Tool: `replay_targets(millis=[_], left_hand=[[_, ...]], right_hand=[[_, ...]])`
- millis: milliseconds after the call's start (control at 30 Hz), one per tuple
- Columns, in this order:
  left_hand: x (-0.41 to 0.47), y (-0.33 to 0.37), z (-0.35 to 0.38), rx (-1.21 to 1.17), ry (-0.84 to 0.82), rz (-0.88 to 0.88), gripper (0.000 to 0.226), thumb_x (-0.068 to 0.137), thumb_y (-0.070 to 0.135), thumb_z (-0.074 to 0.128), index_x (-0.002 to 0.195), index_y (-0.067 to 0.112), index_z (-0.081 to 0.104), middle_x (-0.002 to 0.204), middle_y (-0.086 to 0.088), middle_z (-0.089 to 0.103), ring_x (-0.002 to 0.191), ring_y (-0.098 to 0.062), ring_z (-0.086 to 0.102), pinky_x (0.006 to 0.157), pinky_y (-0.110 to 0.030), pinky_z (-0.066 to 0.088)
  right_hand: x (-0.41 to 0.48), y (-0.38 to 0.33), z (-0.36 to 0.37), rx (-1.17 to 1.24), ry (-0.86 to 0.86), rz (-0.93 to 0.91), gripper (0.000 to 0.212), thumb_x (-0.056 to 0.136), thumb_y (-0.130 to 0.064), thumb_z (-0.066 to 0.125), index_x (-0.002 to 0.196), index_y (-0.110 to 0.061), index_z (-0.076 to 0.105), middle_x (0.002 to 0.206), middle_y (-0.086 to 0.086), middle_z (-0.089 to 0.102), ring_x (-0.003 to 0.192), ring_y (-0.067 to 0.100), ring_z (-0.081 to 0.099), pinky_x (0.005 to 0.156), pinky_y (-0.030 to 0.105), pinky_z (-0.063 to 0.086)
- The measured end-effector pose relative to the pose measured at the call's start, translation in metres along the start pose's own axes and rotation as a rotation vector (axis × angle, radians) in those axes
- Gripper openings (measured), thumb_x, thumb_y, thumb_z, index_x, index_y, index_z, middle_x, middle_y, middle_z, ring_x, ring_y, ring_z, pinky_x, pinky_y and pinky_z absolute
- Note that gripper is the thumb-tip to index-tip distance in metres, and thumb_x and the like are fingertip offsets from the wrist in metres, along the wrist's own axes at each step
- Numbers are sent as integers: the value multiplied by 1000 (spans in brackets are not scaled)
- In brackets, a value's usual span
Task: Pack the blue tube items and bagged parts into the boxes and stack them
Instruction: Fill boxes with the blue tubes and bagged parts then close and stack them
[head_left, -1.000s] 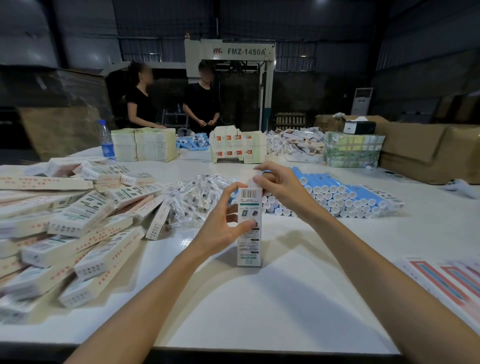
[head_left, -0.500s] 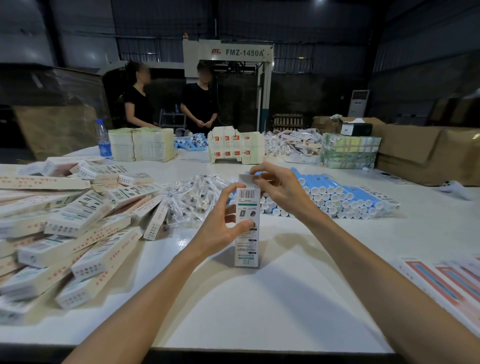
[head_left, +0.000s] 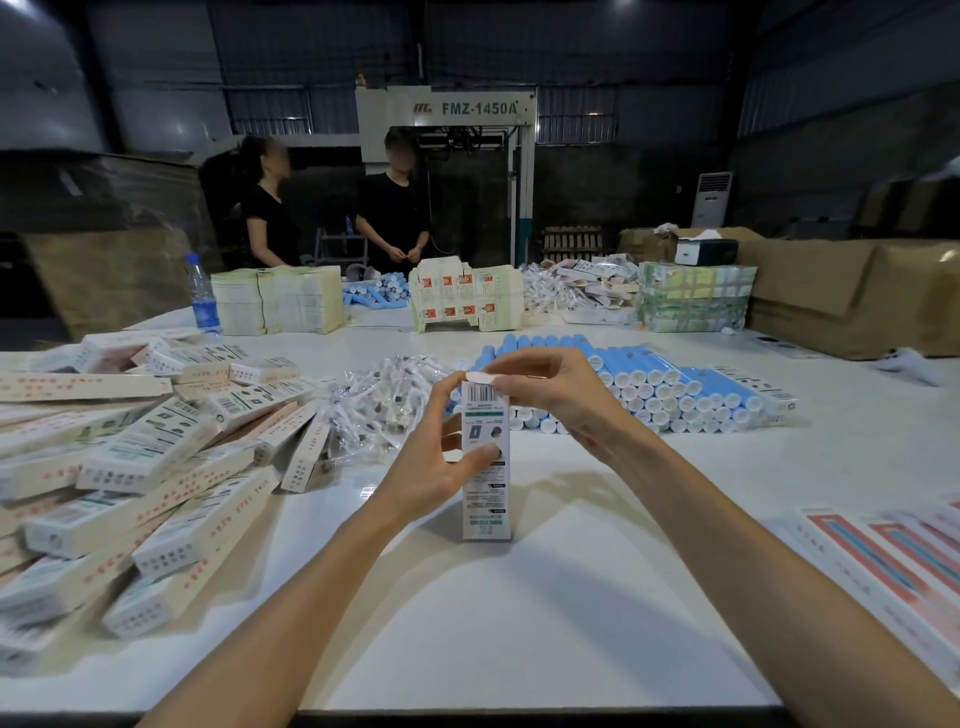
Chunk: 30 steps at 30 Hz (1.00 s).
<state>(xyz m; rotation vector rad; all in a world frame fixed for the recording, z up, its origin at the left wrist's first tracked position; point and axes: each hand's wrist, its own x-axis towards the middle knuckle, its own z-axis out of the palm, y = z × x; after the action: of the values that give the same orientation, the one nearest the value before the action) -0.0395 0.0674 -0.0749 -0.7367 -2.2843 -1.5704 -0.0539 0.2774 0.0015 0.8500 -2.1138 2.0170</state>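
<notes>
While the white table (head_left: 519, 623) fills most of the frame, only its bare middle serves as the working spot, with supplies ranged around it in easy reach. Packed cartons (head_left: 130, 467) lie heaped across the left of the frame, overlapping loosely rather than squared up, so the stacking looks not yet done.

The blue tubes (head_left: 649, 395) lie in a neat block at centre right, white caps toward the person, which should let each one be drawn out endwise. Just left of them, at centre, sits a loose pile of bagged parts (head_left: 379, 405) in clear plastic.

In front of these two supplies one carton (head_left: 485, 467) stands on end at frame centre, barcode and printed face toward the camera. Standing it this way probably keeps the opening uppermost, so nothing can slide out during closing.

The left hand (head_left: 441, 467) grips the carton's middle, thumb across the front face and fingers curled round the far side, steadying it against the table. The right hand (head_left: 550, 384) arches over the top from the right, wrist raised, and pinches the small top flap (head_left: 480, 375) between thumb and fingertips, apparently to fold it in. Whether a tube and bag are already inside cannot be seen.
</notes>
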Motion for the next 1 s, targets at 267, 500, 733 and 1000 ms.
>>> replay_targets(millis=[267, 500, 733, 1000], left_hand=[[-1, 4, -2, -8, -38, 12, 90, 91, 42, 82, 154, 51, 18, 127, 23, 70, 122, -7, 69, 90, -29, 59], [0, 1, -2, -33, -26, 33, 86, 91, 36, 83, 145, 51, 18, 122, 16, 76, 115, -10, 73, 82, -19, 60], [-1, 1, 0, -53, -28, 73, 93, 89, 49, 84, 158, 45, 21, 122, 11, 76, 114, -16, 74, 86, -25, 62], [1, -1, 2, -87, -27, 80, 89, 91, 38, 84, 157, 45, 25, 119, 6, 78, 115, -19, 74, 92, -25, 60]], right_hand=[[5, -5, 1, 65, 26, 83, 14, 86, -6, 82, 100, -6, 82, 101, 16, 79, 100, 30, 76, 87, 36, 63], [6, -16, -3, -20, -53, 101, 14, 87, -5, 80, 101, -2, 81, 103, 17, 78, 101, 27, 76, 81, 29, 62], [3, -24, -11, -248, -184, 19, 15, 96, -17, 75, 110, -14, 81, 106, 4, 80, 105, 18, 75, 93, 34, 61], [-17, 14, 9, -252, 113, -181, 22, 97, -7, 73, 119, -7, 74, 119, 0, 77, 110, 13, 73, 95, 35, 61]])
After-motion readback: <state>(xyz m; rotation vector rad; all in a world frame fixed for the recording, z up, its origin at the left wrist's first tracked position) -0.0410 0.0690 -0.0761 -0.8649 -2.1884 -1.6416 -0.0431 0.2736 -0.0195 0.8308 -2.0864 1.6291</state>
